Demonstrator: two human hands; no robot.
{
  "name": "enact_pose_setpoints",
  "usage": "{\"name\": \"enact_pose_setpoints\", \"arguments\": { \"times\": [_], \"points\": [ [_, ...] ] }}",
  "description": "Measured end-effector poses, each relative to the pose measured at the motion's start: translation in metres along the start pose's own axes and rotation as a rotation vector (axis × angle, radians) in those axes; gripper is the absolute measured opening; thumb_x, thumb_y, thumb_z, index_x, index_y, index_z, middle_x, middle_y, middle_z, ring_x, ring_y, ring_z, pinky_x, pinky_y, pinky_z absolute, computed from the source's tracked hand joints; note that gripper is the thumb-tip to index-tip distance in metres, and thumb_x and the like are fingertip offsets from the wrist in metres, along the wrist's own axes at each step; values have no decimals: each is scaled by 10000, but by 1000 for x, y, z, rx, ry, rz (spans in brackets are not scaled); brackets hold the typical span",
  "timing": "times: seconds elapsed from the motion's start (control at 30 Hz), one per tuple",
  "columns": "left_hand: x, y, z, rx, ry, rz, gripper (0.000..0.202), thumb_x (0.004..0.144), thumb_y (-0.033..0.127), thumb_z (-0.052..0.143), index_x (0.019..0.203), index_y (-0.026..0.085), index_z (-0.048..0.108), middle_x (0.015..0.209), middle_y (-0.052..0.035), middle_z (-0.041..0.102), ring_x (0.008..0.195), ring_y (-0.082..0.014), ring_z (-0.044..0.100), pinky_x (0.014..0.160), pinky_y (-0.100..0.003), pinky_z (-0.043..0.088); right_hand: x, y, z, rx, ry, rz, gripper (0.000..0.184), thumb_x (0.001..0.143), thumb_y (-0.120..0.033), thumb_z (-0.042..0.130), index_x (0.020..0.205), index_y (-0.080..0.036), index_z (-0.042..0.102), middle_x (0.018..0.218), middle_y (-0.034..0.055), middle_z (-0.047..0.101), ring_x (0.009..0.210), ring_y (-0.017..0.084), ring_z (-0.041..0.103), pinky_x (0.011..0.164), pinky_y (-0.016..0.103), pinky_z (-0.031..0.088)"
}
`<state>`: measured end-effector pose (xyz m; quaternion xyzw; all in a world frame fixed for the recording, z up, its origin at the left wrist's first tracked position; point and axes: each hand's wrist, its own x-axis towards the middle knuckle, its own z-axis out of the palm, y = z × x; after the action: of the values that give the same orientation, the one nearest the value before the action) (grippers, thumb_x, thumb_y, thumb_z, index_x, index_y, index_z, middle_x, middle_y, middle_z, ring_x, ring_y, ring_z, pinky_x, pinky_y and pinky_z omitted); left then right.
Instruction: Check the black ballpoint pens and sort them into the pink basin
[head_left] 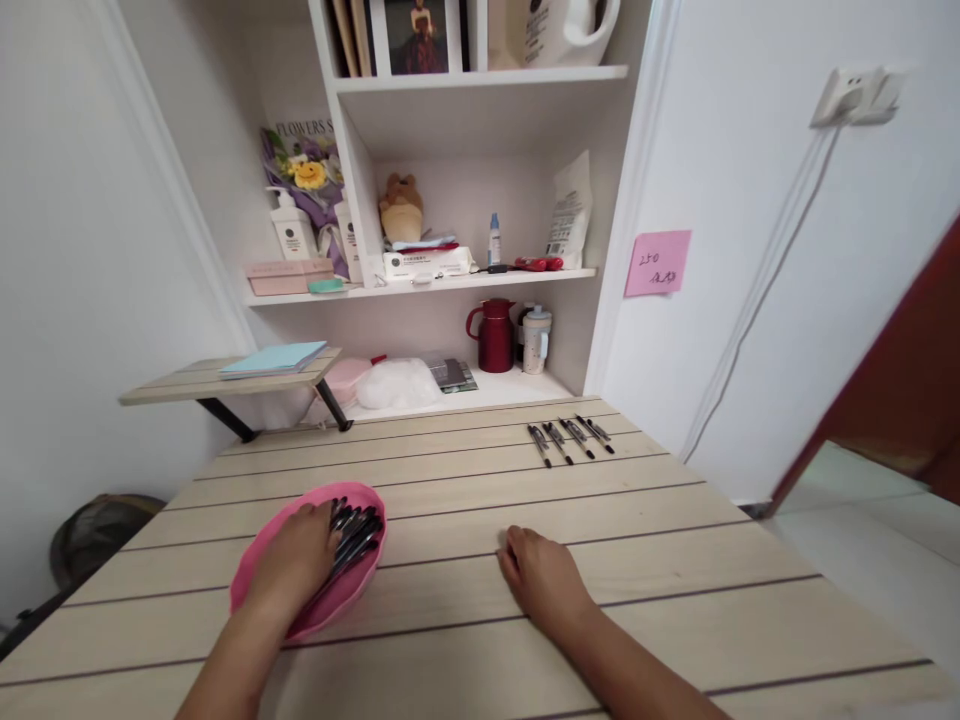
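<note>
My left hand [300,550] reaches into a round pink basket [367,590] on the left of the table. Its fingers curl against a bunch of black pens [356,530] lying in the basket; the fingertips are partly hidden, so how many pens they grip is unclear. Resting on the tabletop right of centre, my right hand [540,575] is loosely closed in a fist, with nothing visible in it. Farther back on the right, several black pens with clear barrels [570,440] lie side by side in a slanted row.
The slatted wooden table [450,600] meets a white shelf unit at the back. A small raised shelf [225,385] at the back left carries blue paper [274,360]. Behind the table stand a red jug [495,337] and a pale cup [535,340]. A pink note [658,264] hangs on the wall.
</note>
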<state>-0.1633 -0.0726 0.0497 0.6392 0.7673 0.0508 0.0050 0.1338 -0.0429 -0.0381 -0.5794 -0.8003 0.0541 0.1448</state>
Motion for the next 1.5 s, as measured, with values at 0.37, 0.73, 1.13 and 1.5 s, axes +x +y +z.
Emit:
{"name": "enact_pose_setpoints", "arguments": {
  "times": [0.37, 0.73, 1.13, 1.5],
  "points": [
    [-8, -22, 25, 27, 87, -71, 237, 808, 261, 404, 854, 135, 600, 934, -132, 600, 860, -216, 551, 770, -304, 387, 0, 3, 4, 9, 41, -27, 163, 841, -253, 395, 781, -188, 532, 780, 53, 642, 705, 155, 587, 572, 246, 301],
    [-5, -26, 26, -205, 109, -238, 144, 787, 220, 435, 780, 144, 557, 793, -109, 628, 759, -209, 570, 654, -286, 388, -2, 2, 0, 9, 34, -41, 197, 845, -262, 375, 754, -193, 534, 792, 57, 654, 732, 177, 590, 567, 259, 289],
    [-44, 40, 3, -682, 284, -73, 162, 813, 291, 401, 885, 176, 489, 864, -75, 586, 808, -201, 543, 720, -313, 369, 1, 6, 2, 162, 15, -4, 281, 813, -392, 400, 649, -198, 521, 620, 39, 601, 594, 173, 541, 511, 257, 283],
    [-15, 177, 73, -1983, -465, -248, 278, 618, 279, 632, 788, 192, 430, 536, 83, 380, 367, -8, 298, 379, -135, 95, 37, -47, -4, 1677, -73, 447, 331, 725, -520, 480, 770, -192, 475, 582, -17, 599, 249, 47, 315, 254, 178, 231]
  ]
}}
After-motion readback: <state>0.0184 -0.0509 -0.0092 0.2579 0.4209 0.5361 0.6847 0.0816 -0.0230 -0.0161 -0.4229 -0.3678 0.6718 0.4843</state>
